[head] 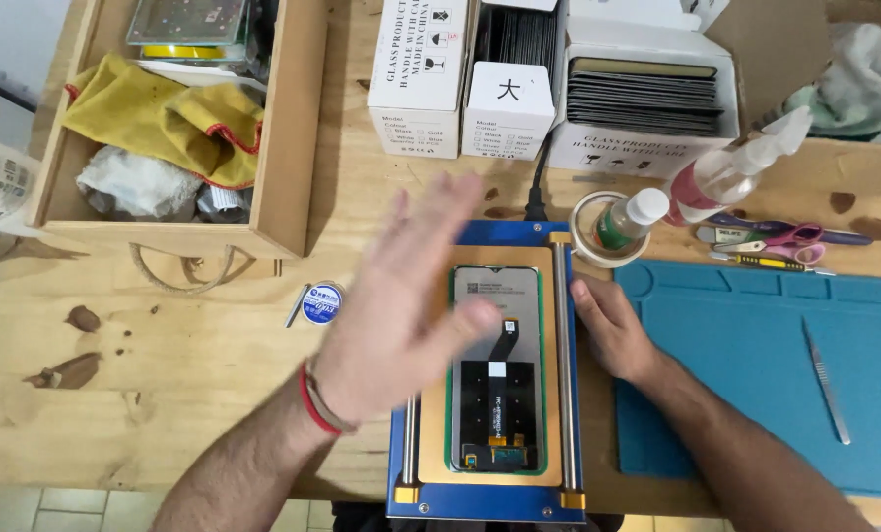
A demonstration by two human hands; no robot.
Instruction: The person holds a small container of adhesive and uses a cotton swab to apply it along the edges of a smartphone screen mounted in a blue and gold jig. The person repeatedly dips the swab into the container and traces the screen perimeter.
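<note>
Two hands work over the blue heating plate [480, 498]: the left hand [401, 315] hovers flat and blurred, its grip spread wide and holding nothing, while the right hand [613, 330] rests loosely on the plate's right rail, clasping nothing. Judgement: steadying the plate from that rail and lowering the palm level should avoid snagging the black flex ribbon [505, 340]. Phone screen [495, 369] lies face-down, centred on the plate's orange pad on the wooden surface [165, 394]; its long axis runs near-to-far, connector end nearest.
</note>
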